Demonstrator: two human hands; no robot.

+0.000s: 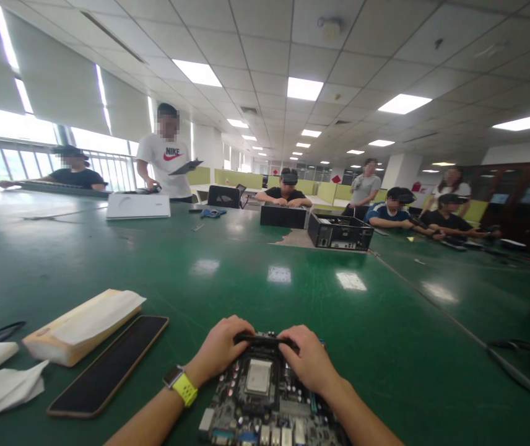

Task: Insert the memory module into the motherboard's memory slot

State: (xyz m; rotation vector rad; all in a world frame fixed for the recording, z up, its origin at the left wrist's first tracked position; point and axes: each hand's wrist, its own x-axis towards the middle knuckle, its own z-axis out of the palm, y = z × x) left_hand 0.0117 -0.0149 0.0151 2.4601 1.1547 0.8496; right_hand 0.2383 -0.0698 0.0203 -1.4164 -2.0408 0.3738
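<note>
A computer motherboard (pixel 265 402) lies on the green table (pixel 246 279) right in front of me, with a silver processor (pixel 258 376) in its socket. My left hand (pixel 221 350), with a yellow watch on its wrist, and my right hand (pixel 309 359) both curl their fingers over a black part (pixel 260 339) at the board's far edge. Each hand grips one end of that part. What the part is I cannot make out.
A phone (pixel 107 365) lies face up at my left, beside a tissue pack (pixel 83 325) and loose tissues (pixel 0 387). Two black computer cases (pixel 339 232) stand mid-table. Several people sit or stand along the far side. Cables (pixel 525 365) trail at the right.
</note>
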